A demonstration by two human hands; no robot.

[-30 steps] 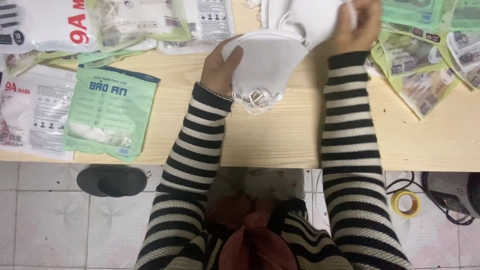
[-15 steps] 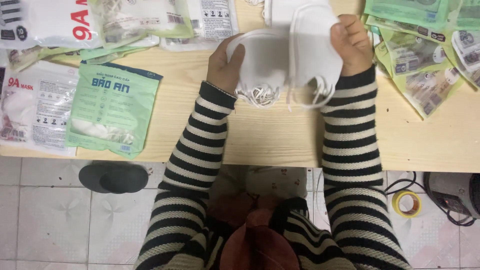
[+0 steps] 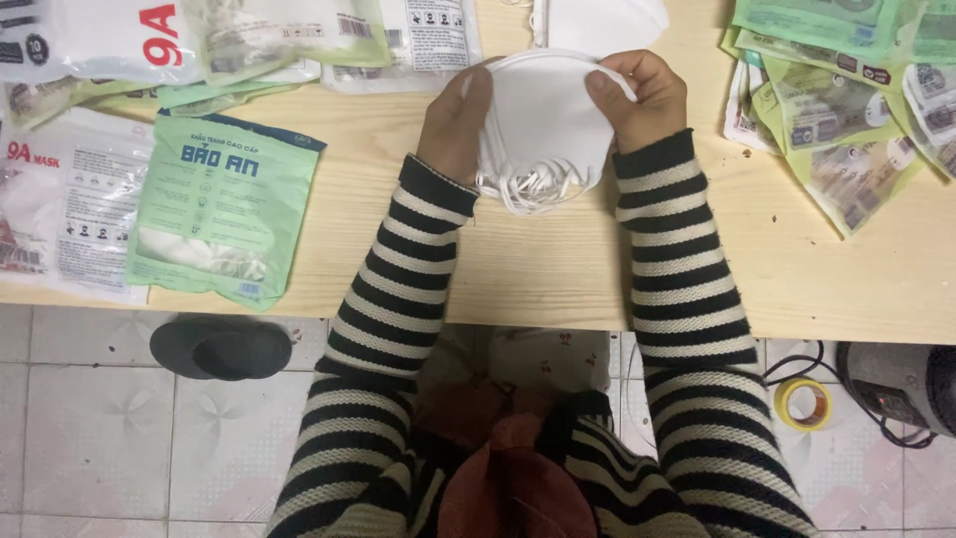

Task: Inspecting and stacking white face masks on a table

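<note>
Pale wooden tabletop point(image 3: 518, 269) carries the work, with tiled floor below. Left hand point(image 3: 456, 125) and right hand point(image 3: 637, 98) together grip a stack of white face masks point(image 3: 543, 120) near the far edge, fingers closed on either side of it, ear loops hanging at the near rim. Green mask packet point(image 3: 224, 219) lies well to the left; more green packets point(image 3: 846, 100) are heaped to the right.

We cannot count the masks point(image 3: 543, 125) stacked between our hands; the top edge cuts off another white pile point(image 3: 597, 20); the green packets point(image 3: 846, 60) run past the right edge; the heater point(image 3: 901, 384) too.
</note>
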